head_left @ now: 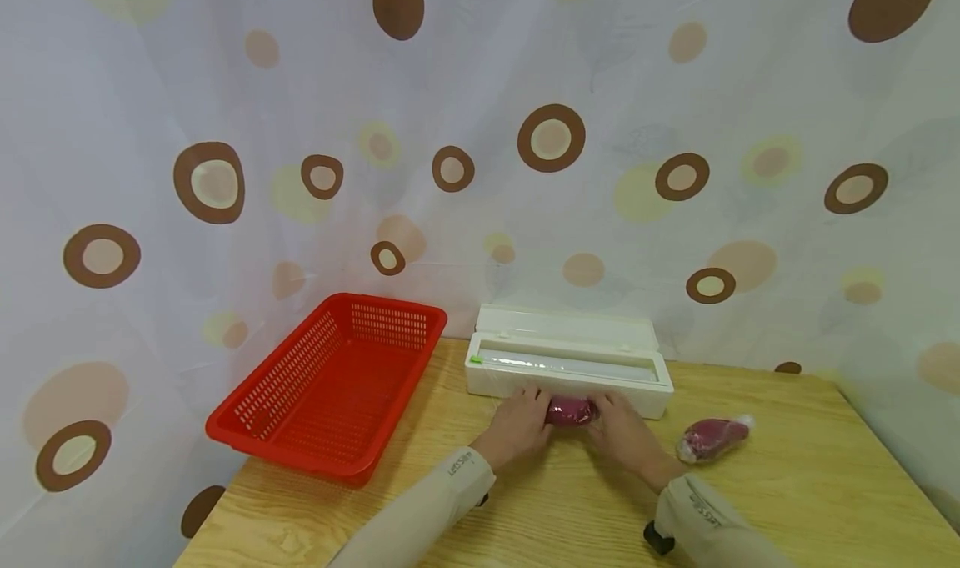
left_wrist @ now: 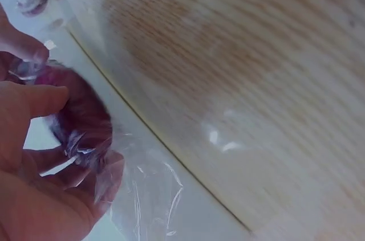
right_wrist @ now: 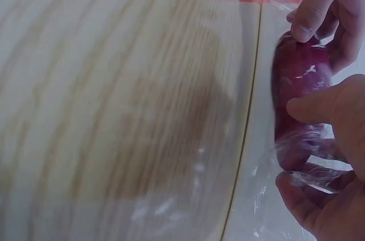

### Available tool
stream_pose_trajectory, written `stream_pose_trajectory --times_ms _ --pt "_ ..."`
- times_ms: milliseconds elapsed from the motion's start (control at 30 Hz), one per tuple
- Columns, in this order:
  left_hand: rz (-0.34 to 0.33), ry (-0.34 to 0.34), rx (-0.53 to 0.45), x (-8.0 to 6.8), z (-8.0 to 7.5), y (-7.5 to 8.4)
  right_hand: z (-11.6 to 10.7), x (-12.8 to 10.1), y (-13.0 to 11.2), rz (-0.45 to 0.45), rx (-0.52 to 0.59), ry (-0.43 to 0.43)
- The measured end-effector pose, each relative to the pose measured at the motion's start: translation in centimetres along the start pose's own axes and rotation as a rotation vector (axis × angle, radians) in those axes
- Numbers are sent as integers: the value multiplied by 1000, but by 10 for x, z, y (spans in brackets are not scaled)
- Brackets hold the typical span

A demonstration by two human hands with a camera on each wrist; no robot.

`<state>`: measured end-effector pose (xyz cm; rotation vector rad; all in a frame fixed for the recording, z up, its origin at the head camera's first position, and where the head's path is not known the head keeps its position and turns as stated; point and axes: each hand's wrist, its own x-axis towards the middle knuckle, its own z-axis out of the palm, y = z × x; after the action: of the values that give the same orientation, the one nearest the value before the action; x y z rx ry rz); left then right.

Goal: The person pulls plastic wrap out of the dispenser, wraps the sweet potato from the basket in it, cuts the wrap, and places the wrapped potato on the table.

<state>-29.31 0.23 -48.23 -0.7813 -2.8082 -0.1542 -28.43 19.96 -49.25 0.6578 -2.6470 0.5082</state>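
A purple yam (head_left: 572, 410) (partly sheathed in clear film (left_wrist: 142, 195)) is held on the bench (head_left: 787, 485), just in front of the white dispenser (head_left: 567, 362). It is gripped at one end by the left hand (head_left: 519, 424) and at the other by the right hand (head_left: 626, 434), the fingers (right_wrist: 311, 19) of both curled round it. A second wrapped yam (head_left: 711, 439) lies near the right hand. A red basket (head_left: 330, 384) is set to the left.

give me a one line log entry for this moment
both hands: left hand, right hand grip purple sweet potato in cling film | by dispenser
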Motion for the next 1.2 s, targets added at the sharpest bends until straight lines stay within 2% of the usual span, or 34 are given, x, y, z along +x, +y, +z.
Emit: stream_pose_trajectory --times_ms 133,233,567,767,900,1067,1200 --pt "4 -84 -44 -2 0 0 2 -1 -1 10 30 -30" --pt "7 -115 -41 -2 1 0 2 -1 -2 16 36 -53" --pt "8 -96 -49 1 7 -4 1 0 1 12 -1 -95" --pt "-39 -77 -139 1 1 -6 -2 1 -2 32 -24 -111" --pt "-143 -25 -290 -1 -4 -15 -5 1 -5 26 -58 -103" --pt "-407 88 -539 -3 -9 -36 -8 3 -9 32 -55 -74" --pt "-590 156 -663 -4 -9 -52 -12 8 -13 27 -28 -39"
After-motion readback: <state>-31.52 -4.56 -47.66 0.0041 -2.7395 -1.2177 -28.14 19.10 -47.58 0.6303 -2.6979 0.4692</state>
